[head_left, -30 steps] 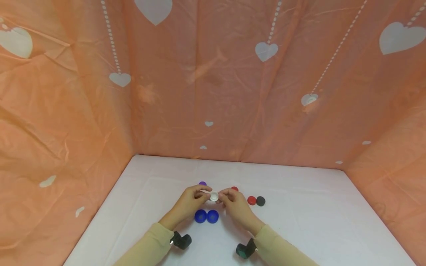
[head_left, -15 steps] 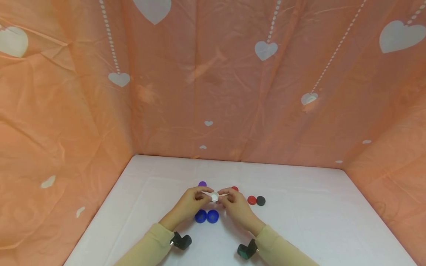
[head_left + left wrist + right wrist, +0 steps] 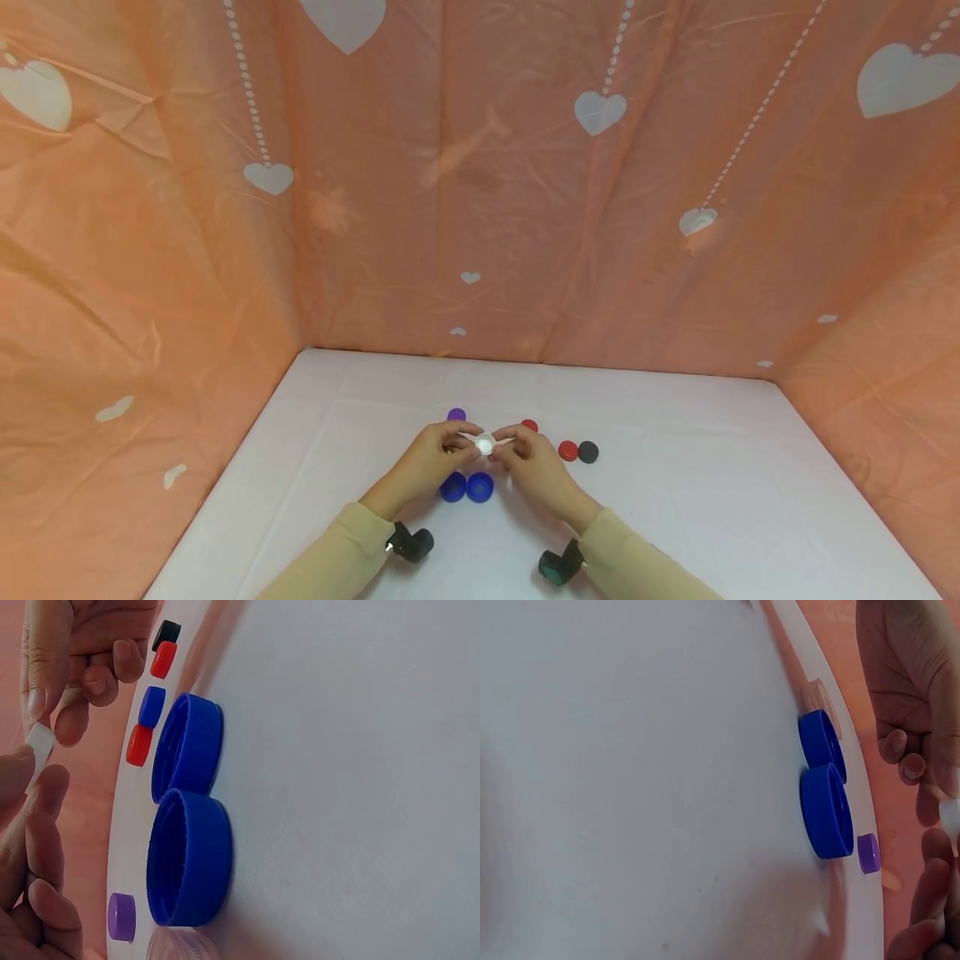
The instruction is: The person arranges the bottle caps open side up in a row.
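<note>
Both hands hold one small white bottle cap (image 3: pixel 484 444), raised above the table. My left hand (image 3: pixel 435 454) pinches its left side between thumb and fingers. On the opposite side, my right hand (image 3: pixel 528 458) pinches it the same way. In the left wrist view the white cap (image 3: pixel 40 744) shows edge-on between the fingertips of the two hands. Two large blue caps (image 3: pixel 480 487), hollow side up, lie side by side just below the hands. A purple cap (image 3: pixel 457 414) lies beyond the left hand.
Beyond the right hand are a red cap (image 3: pixel 529 425) and a small blue cap (image 3: pixel 152 707). Farther right, another red cap (image 3: pixel 567 451) sits beside a black cap (image 3: pixel 588 452). A clear cap (image 3: pixel 180 945) lies by the large blue ones. Orange heart-printed sheeting (image 3: pixel 510 250) walls the white table.
The white cap tilts slightly and shifts a little to the right between the fingertips. The hands otherwise stay in place, and the caps on the table stay where they were.
</note>
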Demonstrator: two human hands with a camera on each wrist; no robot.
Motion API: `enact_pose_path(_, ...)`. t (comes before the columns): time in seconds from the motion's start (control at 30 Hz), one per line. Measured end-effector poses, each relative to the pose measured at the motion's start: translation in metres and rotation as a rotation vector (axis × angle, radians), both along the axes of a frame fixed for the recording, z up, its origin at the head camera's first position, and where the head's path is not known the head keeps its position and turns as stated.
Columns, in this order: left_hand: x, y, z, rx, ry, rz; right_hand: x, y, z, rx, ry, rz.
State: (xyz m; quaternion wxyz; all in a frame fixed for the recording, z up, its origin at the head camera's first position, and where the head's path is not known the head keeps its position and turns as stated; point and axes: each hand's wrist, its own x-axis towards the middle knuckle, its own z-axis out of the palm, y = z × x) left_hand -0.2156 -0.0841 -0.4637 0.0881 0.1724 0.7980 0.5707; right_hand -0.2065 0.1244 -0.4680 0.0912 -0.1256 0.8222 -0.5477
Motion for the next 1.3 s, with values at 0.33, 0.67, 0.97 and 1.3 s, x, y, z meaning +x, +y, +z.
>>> enact_pose_path(0.33,-0.002,0.007,-0.001,-0.064,0.04,-0.018,0.003,0.006,0.0,0.005,0.011,0.038)
enact_pose_path(0.67,-0.001,0.012,-0.001,-0.122,0.101,-0.024,0.006,0.011,-0.002,0.043,0.033,0.017)
enact_pose_path(0.97,-0.002,0.017,-0.003,-0.165,0.116,-0.027,0.006,0.016,-0.008,0.031,0.02,0.026)
enact_pose_path(1.3,0.002,0.024,-0.005,-0.316,0.179,-0.068,0.011,0.026,-0.011,0.107,-0.026,0.041)
